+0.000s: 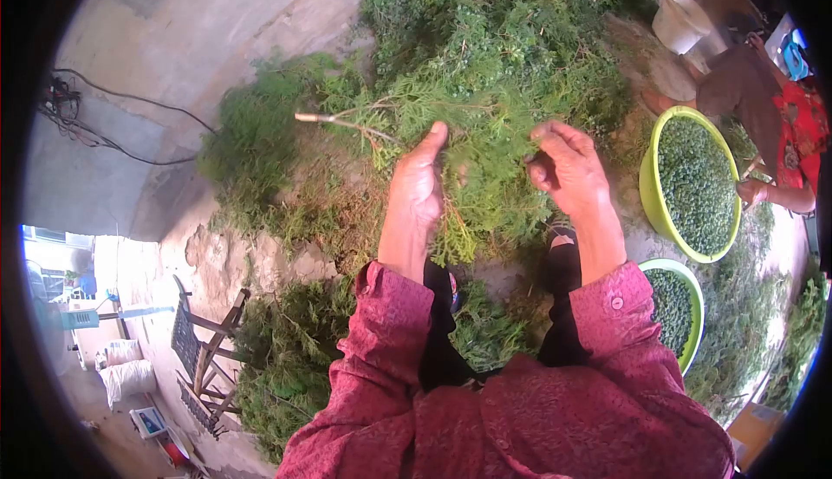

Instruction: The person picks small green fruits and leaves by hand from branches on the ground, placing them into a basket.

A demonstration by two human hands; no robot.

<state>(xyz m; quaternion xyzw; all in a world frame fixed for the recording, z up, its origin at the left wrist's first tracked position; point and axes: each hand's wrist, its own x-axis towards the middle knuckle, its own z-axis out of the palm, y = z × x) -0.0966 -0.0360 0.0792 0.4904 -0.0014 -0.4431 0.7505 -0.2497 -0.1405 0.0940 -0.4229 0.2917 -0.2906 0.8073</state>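
My left hand (414,188) is closed around a leafy evergreen branch (485,171), thumb up. The branch's pale cut stem sticks out to the left above the wrist, and its flat, feathery sprays spread between my two hands. At the right edge of these sprays, my right hand (572,169) has its fingers curled in with thumb and fingertips together. Whatever sits between those fingertips is too small to make out. Just beyond both hands rises a large heap of cut evergreen branches (503,37).
Two lime-green basins, a larger one (648,188) and a smaller one (698,327), hold small green pieces at my right. Beside the larger, another person's hand (754,191) touches its rim. A white bucket (679,24) stands behind. A folding stool (208,345) and cables (130,145) lie left.
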